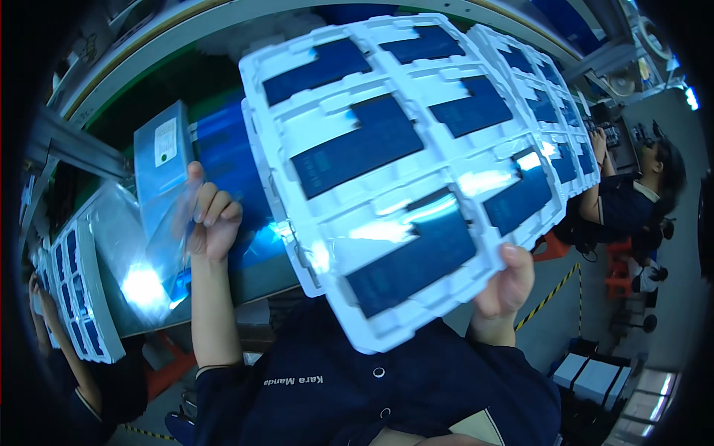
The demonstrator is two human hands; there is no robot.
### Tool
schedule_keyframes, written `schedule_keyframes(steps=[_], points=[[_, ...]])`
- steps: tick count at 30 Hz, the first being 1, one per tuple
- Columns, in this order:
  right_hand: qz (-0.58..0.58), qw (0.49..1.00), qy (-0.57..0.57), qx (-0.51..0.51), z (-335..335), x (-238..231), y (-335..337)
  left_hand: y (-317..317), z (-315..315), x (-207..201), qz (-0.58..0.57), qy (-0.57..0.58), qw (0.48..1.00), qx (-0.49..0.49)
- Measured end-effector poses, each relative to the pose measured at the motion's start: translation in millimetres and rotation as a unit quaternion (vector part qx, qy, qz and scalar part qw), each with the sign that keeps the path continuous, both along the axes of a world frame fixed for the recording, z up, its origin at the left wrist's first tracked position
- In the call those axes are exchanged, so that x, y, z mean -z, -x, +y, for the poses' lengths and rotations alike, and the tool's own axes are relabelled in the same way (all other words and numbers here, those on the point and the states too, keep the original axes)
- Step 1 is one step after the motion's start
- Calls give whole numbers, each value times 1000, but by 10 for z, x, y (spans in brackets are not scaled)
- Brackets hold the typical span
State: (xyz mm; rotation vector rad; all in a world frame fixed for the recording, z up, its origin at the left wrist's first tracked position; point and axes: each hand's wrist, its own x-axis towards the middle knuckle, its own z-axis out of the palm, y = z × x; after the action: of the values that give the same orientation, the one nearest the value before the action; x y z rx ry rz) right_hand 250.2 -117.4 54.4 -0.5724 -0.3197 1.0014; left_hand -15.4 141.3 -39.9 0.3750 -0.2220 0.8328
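Note:
A large white moulded plastic tray [316, 126] is tilted up in front of me. Several flat, dark blue L-shaped pieces [416, 253] lie in its pockets. My right hand [507, 288] grips the tray's near right corner, its thumb on the rim and its other fingers mostly hidden. To the left of the tray, my left hand [214, 219] is raised with fingers curled, pinching a thin clear plastic sheet [165, 236]. That sheet hangs down to the left, with a bright glare at its lower end.
A stack of clear plastic sheets [160, 149] with a white label lies on the bench beside blue film [223, 152]. More filled trays stand at the right [547, 100] and far left [83, 290]. Co-workers' hands show at far left [44, 301] and right [599, 141]. A metal post [82, 149] stands left.

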Motion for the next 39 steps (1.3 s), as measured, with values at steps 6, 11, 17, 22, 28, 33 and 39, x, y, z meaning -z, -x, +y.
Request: schedule_keyframes(steps=[6,11,17,22,28,33,39], points=[[-2,995,-74,70,-633,23,-618,-24,-25,-5,47,-3,999,-23],[-38,985,-70,155,-1096,16,-1227,-44,-41,6,90,-26,995,-36],[-35,960,12,278,-1251,155,-1819,-47,-41,65,116,-32,992,-44],[-113,924,94,352,-1025,196,-2306,-64,-43,99,110,-47,992,-33],[-281,839,178,431,-634,124,-2838,-104,-68,90,108,-105,988,-32],[-313,853,130,397,-427,101,-2910,-212,-302,-88,219,-71,970,-80],[-329,845,139,398,-493,112,-2828,-320,-638,-269,285,-49,953,-90]])
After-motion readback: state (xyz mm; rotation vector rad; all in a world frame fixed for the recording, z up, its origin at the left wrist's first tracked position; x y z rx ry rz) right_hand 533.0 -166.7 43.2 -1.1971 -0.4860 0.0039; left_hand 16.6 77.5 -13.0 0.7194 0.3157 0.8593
